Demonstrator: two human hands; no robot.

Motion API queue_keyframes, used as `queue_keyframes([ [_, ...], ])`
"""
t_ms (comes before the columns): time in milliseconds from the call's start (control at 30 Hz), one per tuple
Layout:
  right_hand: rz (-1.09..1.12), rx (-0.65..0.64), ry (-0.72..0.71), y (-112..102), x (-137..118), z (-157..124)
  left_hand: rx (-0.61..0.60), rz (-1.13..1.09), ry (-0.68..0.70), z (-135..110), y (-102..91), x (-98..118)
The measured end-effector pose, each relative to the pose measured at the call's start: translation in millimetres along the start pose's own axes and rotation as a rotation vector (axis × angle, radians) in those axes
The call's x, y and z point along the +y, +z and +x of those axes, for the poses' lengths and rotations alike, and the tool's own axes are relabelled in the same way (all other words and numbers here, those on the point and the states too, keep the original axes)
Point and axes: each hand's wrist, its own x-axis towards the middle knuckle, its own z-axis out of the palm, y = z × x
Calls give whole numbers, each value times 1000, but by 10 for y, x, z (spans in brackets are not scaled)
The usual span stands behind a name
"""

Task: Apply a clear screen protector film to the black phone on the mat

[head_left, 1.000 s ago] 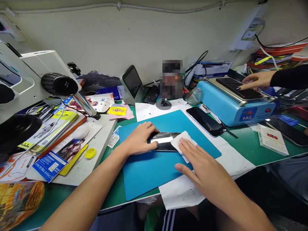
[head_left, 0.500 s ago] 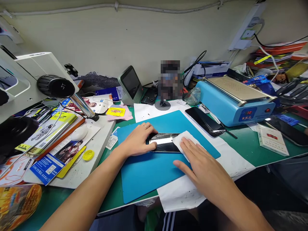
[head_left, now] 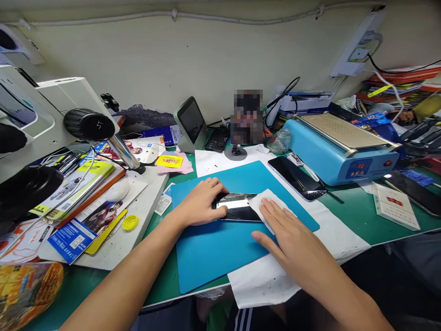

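Note:
A dark, glossy smartphone (head_left: 239, 213) lies flat on the blue mat (head_left: 213, 257), its glass reflecting a bright strip. My left hand (head_left: 203, 202) grips its left end between the thumb and fingers, with a ring on one finger. Over the phone's right end lies a folded white tissue (head_left: 257, 202). My right hand (head_left: 285, 230) presses that tissue down with its fingers held together and nearly straight, the thumb apart towards me. The tissue and fingers hide the right end of the phone.
Behind the mat lies another phone (head_left: 296, 178) on white paper. A blue heated plate machine (head_left: 317, 154) stands at right, near a white cigarette pack (head_left: 396, 207). To the left are a microscope (head_left: 74, 103), stacked boxes and a yellow cap (head_left: 130, 223). A glass jar (head_left: 280, 140) stands behind.
The whole view has shifted slightly right and down. Both hands keep the same places on the phone and tissue, with no clear movement relative to the mat.

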Motion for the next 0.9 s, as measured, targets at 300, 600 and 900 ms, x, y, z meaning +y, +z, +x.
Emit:
queue_keyframes([
  [300,-60,61,-12,20,-55,-142,-2,1,-1,3,-13,14],
  [600,-106,23,-64,9,-23,123,1,-7,4,-6,-9,12],
  [900,24,-36,-62,-49,-132,159,-7,-28,-12,12,4,-21],
])
